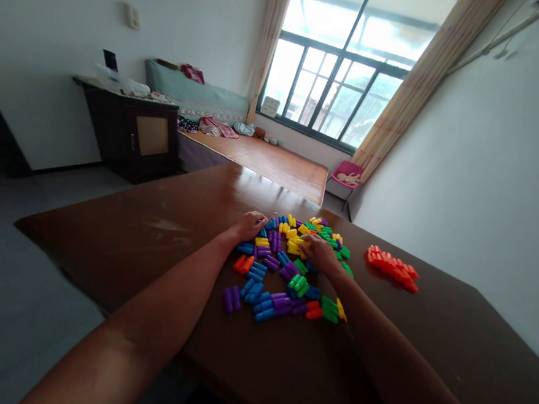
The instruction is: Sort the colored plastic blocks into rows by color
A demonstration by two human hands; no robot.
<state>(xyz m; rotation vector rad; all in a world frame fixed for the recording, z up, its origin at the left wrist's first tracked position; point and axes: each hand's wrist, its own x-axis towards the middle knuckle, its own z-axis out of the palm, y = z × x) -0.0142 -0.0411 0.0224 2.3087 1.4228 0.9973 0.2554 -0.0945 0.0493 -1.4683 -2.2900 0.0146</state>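
Note:
Plastic building blocks (273, 241), shaped like joined tubes in purple, blue, yellow, green and orange, lie loosely heaped on the brown table (156, 237). At the heap's far left edge is my left hand (249, 224), its fingers curled in; a bit of purple-blue shows by the fingertips, but what they hold is unclear. My right hand (320, 253) reaches into the heap from the right, fingers bent and apart over the yellow blocks (296, 245), touching them. Its fingertips are partly hidden. Green blocks (327, 234) lie just beyond that hand.
Orange blocks (391, 268) sit together in a row on the right of the table. Beyond the table are a low bed (272, 159), a dark cabinet (140, 134), a pink chair (347, 170) and a window (339, 65) with curtains.

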